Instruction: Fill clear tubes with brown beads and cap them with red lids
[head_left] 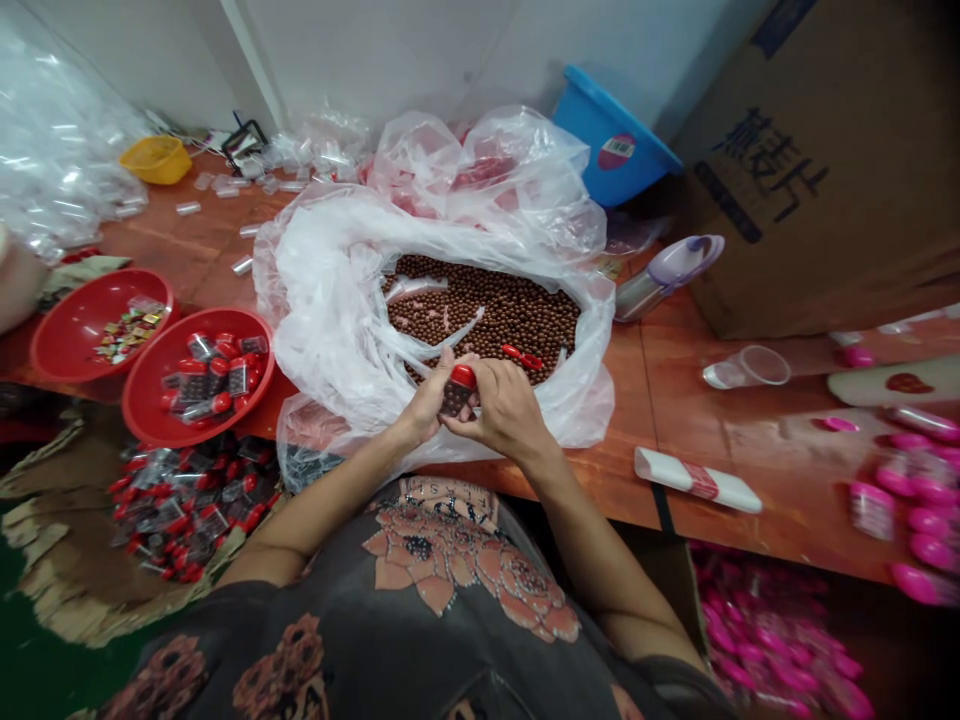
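Both of my hands meet at the near edge of a big clear plastic bag point(330, 290) full of small brown balls point(510, 315). Between them is a small clear tube with a red cap point(459, 388), filled with brown balls. My left hand point(426, 402) grips the tube from the left, fingers curled around it. My right hand point(507, 408) closes on the tube from the right, thumb and fingers at the red cap. A loose red cap point(523, 355) lies on the balls just beyond my hands.
Two red bowls sit at left: one point(154, 400) holds filled red-capped tubes, the other point(71, 325) holds small wrapped pieces. More filled tubes point(187, 500) pile below. A blue basin point(611, 140), cardboard box point(817, 170), clear cup point(750, 367) and pink-capped tubes point(911, 490) lie to the right.
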